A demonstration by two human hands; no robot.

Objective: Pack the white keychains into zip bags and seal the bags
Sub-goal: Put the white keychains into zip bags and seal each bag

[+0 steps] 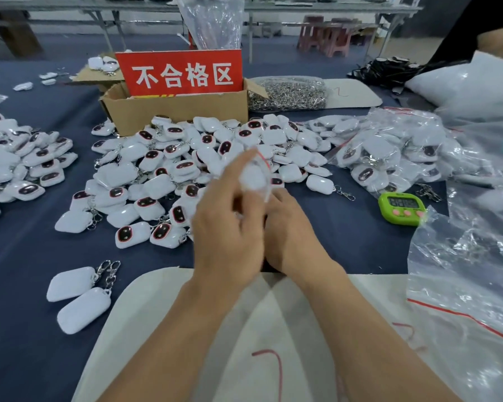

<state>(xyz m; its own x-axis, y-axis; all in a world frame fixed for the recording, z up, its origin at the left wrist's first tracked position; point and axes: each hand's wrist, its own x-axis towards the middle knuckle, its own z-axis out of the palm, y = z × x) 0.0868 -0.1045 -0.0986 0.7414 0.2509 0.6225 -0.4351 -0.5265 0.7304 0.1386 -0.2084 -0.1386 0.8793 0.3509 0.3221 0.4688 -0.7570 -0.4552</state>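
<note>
Both hands meet above the table's middle around a small clear zip bag [256,175] with a red seal strip and a white keychain inside; it is blurred. My left hand [230,216] pinches the bag's upper left side. My right hand [288,227] grips it from below and behind, partly hidden by the left hand. A big heap of loose white keychains [163,175] with dark oval faces lies just beyond the hands. Two keychains [79,297] lie face down at the near left.
A cardboard box [174,108] with a red sign stands behind the heap. Filled bags [389,152] pile at the right, empty zip bags [471,271] at the near right. A green timer [402,208], a metal clasp pile [288,94], another keychain heap [18,161] at the left, a beige mat [259,329].
</note>
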